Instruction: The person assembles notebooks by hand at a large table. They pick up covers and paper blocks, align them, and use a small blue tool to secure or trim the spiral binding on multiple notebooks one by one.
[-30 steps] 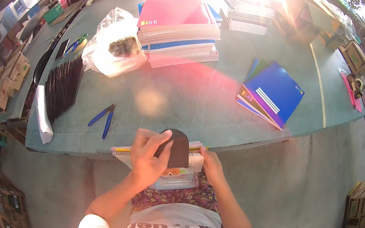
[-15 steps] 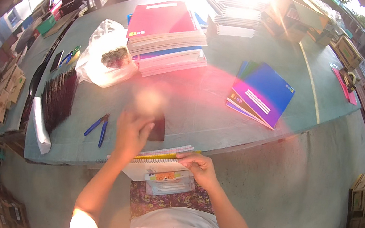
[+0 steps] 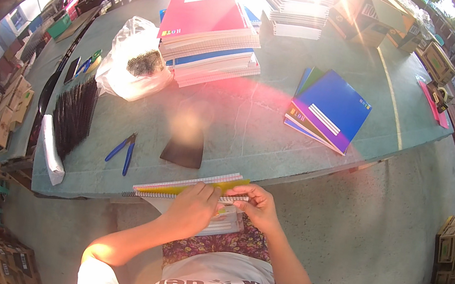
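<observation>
A spiral notebook with a yellow sheet and white pages rests along the table's front edge, its wire coil toward me. My left hand closes over the coil near the middle. With bent fingers, my right hand pinches the coil near its right end. The fingertips of both hands almost meet there. Below them a clear packet lies by my lap, partly hidden. Just beyond the notebook are a dark flat piece and a blue-handled pair of pliers.
On the green table stand a tall stack of notebooks, a white plastic bag and a dark-bristled brush. Blue notebooks lie fanned at right. Cardboard boxes sit at the far edge.
My left hand has come down and right, from beside the dark flat piece onto the coil. My right hand has shifted slightly right and now pinches the coil; the notebook lies flatter.
</observation>
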Action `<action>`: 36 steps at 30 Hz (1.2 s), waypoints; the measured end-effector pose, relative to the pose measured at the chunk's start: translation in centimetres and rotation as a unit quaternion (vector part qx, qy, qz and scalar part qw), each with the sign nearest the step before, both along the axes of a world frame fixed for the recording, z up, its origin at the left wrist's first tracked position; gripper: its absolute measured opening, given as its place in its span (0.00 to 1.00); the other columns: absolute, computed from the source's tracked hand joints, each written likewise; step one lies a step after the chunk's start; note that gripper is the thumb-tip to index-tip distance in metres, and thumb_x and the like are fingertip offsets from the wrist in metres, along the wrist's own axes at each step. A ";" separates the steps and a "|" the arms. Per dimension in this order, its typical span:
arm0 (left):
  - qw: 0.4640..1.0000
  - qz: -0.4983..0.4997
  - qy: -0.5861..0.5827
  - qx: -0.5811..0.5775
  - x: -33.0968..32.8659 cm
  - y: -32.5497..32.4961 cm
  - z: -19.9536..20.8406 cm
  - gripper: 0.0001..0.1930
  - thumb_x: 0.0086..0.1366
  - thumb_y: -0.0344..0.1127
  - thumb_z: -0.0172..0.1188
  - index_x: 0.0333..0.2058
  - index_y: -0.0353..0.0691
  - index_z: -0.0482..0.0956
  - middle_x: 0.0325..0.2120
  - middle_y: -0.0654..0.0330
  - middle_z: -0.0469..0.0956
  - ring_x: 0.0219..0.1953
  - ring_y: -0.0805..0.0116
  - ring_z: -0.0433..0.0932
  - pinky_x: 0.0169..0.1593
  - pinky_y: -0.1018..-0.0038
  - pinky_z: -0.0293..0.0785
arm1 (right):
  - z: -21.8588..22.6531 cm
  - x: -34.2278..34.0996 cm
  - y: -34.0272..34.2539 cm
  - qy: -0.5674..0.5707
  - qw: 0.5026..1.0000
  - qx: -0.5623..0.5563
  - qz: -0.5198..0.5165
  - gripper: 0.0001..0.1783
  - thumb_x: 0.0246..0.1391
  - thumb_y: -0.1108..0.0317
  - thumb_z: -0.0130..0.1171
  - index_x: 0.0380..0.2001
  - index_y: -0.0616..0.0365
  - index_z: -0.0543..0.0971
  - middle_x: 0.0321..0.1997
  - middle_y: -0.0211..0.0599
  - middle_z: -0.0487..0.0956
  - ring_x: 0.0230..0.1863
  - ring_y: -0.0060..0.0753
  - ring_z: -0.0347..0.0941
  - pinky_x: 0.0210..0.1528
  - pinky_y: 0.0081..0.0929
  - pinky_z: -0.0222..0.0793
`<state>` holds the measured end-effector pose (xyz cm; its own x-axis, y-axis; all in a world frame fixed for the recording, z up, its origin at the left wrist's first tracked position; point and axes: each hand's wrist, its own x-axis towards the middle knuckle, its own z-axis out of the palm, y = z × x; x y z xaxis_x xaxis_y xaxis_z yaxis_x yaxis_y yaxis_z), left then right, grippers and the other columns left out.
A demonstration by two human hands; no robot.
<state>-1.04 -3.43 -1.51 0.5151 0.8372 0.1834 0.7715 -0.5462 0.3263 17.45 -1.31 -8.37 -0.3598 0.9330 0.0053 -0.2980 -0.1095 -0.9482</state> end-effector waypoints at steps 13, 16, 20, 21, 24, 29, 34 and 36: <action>0.986 -0.003 -0.165 -0.017 3.3 1.7 -1.8 0.11 0.50 0.32 0.62 0.33 0.37 0.75 0.30 0.54 0.74 0.33 0.54 0.73 0.35 0.62 0.70 | -3.5 0.9 -0.2 -0.196 0.980 0.032 -0.001 0.08 0.51 0.70 0.55 0.35 0.59 0.78 0.24 0.32 0.78 0.26 0.15 0.69 0.28 0.23 0.65; 0.986 -0.005 -0.163 -0.015 3.4 1.9 -3.1 0.11 0.50 0.31 0.61 0.34 0.37 0.75 0.29 0.54 0.74 0.33 0.54 0.73 0.36 0.63 0.70 | -3.0 1.0 -0.2 -0.237 0.966 0.098 -0.017 0.08 0.49 0.72 0.54 0.34 0.59 0.77 0.24 0.38 0.77 0.25 0.25 0.72 0.28 0.26 0.66; 0.975 -0.018 -0.208 -0.074 2.7 2.1 -2.9 0.11 0.49 0.30 0.61 0.33 0.37 0.75 0.28 0.54 0.73 0.33 0.53 0.73 0.36 0.63 0.69 | -1.1 0.4 -0.6 -0.278 0.948 0.152 -0.042 0.08 0.49 0.71 0.54 0.33 0.59 0.76 0.25 0.44 0.76 0.25 0.37 0.74 0.29 0.29 0.67; 0.972 -0.018 -0.217 -0.090 2.6 2.3 -2.7 0.11 0.49 0.30 0.61 0.33 0.37 0.75 0.28 0.54 0.73 0.32 0.53 0.72 0.36 0.63 0.69 | -0.5 0.2 -0.6 -0.301 0.935 0.177 -0.051 0.08 0.49 0.71 0.54 0.33 0.59 0.76 0.26 0.45 0.76 0.26 0.38 0.74 0.29 0.29 0.67; 0.979 0.006 -0.195 -0.067 3.2 2.3 -2.7 0.11 0.49 0.30 0.62 0.33 0.37 0.75 0.29 0.54 0.73 0.32 0.52 0.72 0.37 0.62 0.68 | -1.4 0.3 -0.7 -0.343 0.921 0.174 -0.060 0.07 0.49 0.70 0.55 0.33 0.60 0.76 0.25 0.46 0.75 0.26 0.40 0.74 0.29 0.30 0.67; 0.967 0.054 -0.247 0.023 0.2 3.0 -1.1 0.17 0.46 0.34 0.67 0.35 0.38 0.75 0.32 0.55 0.75 0.35 0.54 0.74 0.37 0.63 0.70 | 0.1 0.1 -0.2 -0.308 0.940 0.144 -0.015 0.09 0.49 0.70 0.57 0.36 0.59 0.78 0.26 0.39 0.78 0.25 0.28 0.72 0.29 0.25 0.66; 0.958 0.282 -0.047 -0.029 -16.3 6.5 -0.1 0.33 0.41 0.38 0.70 0.48 0.34 0.71 0.39 0.46 0.74 0.43 0.54 0.74 0.45 0.65 0.71 | 2.1 1.5 1.2 -0.274 0.957 0.083 0.057 0.14 0.48 0.73 0.60 0.40 0.62 0.78 0.35 0.32 0.80 0.33 0.17 0.71 0.39 0.18 0.67; 0.933 0.324 0.064 -0.141 -19.5 5.3 0.9 0.33 0.42 0.36 0.68 0.50 0.35 0.69 0.39 0.46 0.73 0.43 0.52 0.72 0.48 0.64 0.69 | 2.8 2.5 2.8 -0.292 0.943 0.088 0.132 0.18 0.44 0.74 0.64 0.42 0.63 0.78 0.39 0.35 0.80 0.37 0.19 0.73 0.43 0.20 0.68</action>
